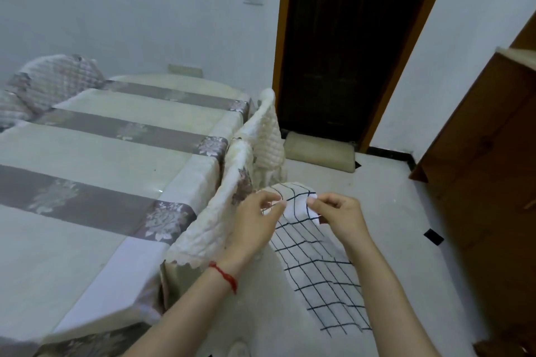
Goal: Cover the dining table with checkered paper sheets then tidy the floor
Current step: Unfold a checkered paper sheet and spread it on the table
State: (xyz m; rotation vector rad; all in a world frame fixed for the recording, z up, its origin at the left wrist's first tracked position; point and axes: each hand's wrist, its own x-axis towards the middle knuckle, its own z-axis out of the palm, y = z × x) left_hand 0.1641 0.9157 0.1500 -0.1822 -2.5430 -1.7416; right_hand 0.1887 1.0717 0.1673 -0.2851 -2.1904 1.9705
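- Sheet (316, 258): white paper w/ dark grid lines, held in the air just right of the table (95, 171), past its near-right edge; the top is curled over, the rest hangs down toward the floor (385, 211).
- L hand (255, 220): fingers curled, thumb and forefinger pinching the sheet's top edge on its left side; red string round the wrist.
- R hand (338, 214): fingers curled, pinching the same top edge on its right side, close to the L hand.
- Table: long, covered w/ a cream cloth crossed by grey floral bands.
- Chairs (255, 151): two w/ quilted cream covers pushed against the table's right side; the nearer chair back sits just left of the L hand. Quilted grey chairs (55, 78) at the table's far-left side.
- Door (348, 43): dark, wood-framed, beyond the table's far-right corner; a pale mat (319, 151) lies at its foot.
- Cabinet (487, 168): brown wood, well right of the table.
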